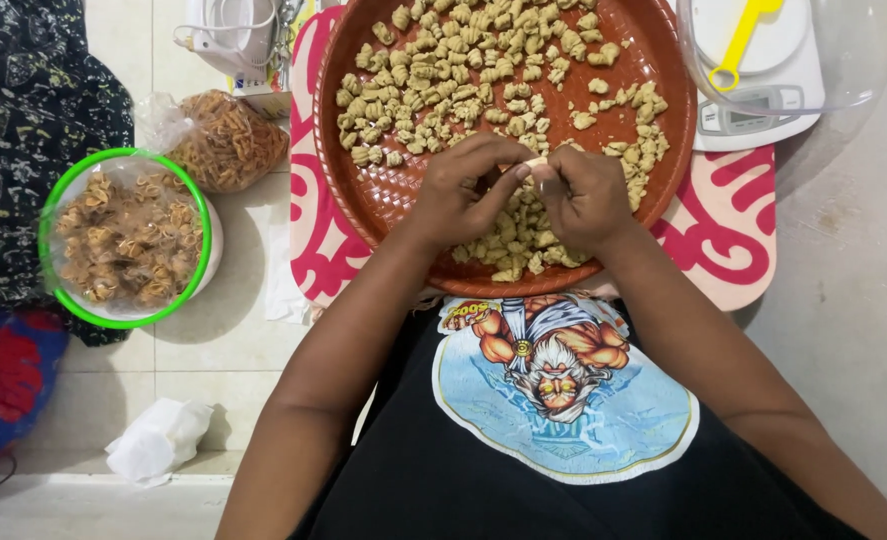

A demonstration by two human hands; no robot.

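Two hands shape a small piece of dough over a round brown tray.

The left hand point(460, 190) and the right hand point(581, 195) meet above the near part of the brown tray point(363, 180), and their fingertips pinch together one pale dough piece point(535, 163). Many shaped dough pieces point(443, 65) lie spread on the tray, and a heap is under the hands. The tray rests on a pink and white mat point(723, 240). At the left stands a green-rimmed bowl point(58, 205) with fried snacks, beside a clear bag of snacks point(225, 140). A kitchen scale point(763, 105) is at the upper right.
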